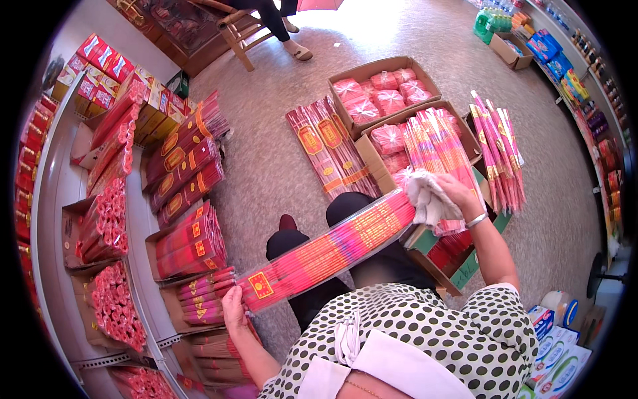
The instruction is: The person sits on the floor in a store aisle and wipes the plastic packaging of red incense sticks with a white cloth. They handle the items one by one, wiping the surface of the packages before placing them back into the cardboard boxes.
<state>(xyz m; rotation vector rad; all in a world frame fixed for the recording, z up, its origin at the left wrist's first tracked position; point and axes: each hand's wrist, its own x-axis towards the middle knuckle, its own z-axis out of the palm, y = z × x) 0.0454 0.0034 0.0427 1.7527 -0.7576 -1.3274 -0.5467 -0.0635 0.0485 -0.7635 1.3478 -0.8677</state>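
Long pink incense bundle (329, 251) stretched slantwise across mid-frame, lower left up to right of centre. Left hand (234, 307) curled round its lower end by the yellow-and-red label, gripping it. Right hand (450, 194) closed on a white cloth (425, 199), pressed at the bundle's upper end. Just behind, open cardboard boxes (372, 156) packed with pink packets and more sticks. Red incense packs (332, 149) flat on the grey floor above centre. Shelf (60, 199) full of red bundles along the left edge.
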